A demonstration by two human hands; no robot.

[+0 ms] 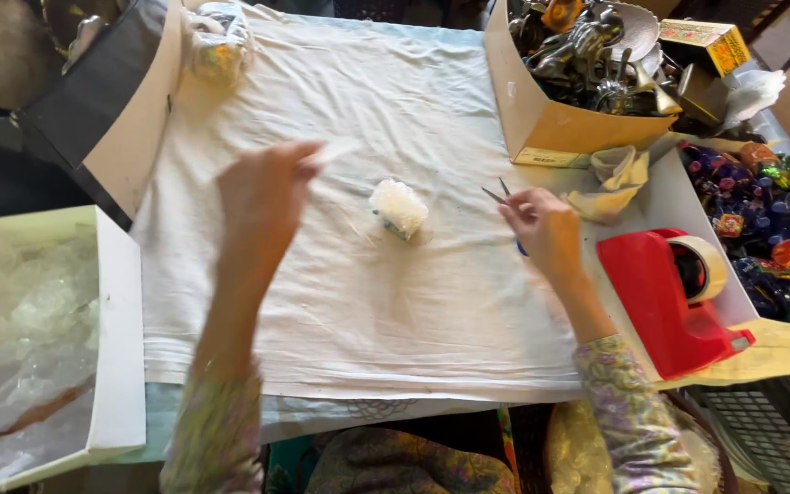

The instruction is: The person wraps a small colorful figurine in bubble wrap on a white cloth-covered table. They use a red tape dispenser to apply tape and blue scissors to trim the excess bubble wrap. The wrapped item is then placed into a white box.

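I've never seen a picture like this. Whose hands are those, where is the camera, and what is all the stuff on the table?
There is no machine here: the hands belong to a person, and the single camera sits on that person's head, looking down. The left hand is raised and blurred, pinching a pale strip, perhaps tape, though I cannot be sure. The right hand holds small scissors with their blades parted. Between the hands, a small bundle wrapped in bubble wrap lies on a white cloth spread over the table. To the right stands a red tape dispenser, beyond it a cardboard box of metal ornaments, and at the left edge a white box of plastic wrap.
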